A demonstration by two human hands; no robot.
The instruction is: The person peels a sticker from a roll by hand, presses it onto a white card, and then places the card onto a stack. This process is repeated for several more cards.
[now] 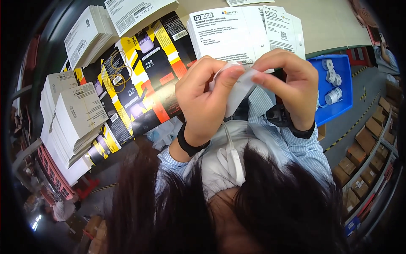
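Both hands are meeting above the near edge of the table (334, 25), pinching a small white paper piece (239, 91) between them. The left hand (203, 99) is gripping the piece's left side, thumb and forefinger pressed together on it with the other fingers curled in behind; the right hand (292, 86) is arching over from the other side, its fingertips closing on the upper right part of the same piece. Each wrist is wearing a dark band, and striped blue sleeves are showing below them. A white cable (234, 158) is hanging down from just under the paper piece toward the person's chest, though whether it is joined to the piece cannot be told. Behind the hands, toward the middle of the table, white printed sheets (230, 36) are lying fanned out. To their left, flat black-and-yellow carton blanks (144, 80) are spreading across the table, with a few rubber bands (118, 74) lying on them. Stacks of folded white leaflets (78, 122) are piling up along the table's left edge, and another stack (86, 36) is sitting at the far left corner. Just beside the right hand, off the table's right edge, a blue bin (342, 103) is holding white tape rolls (332, 86).
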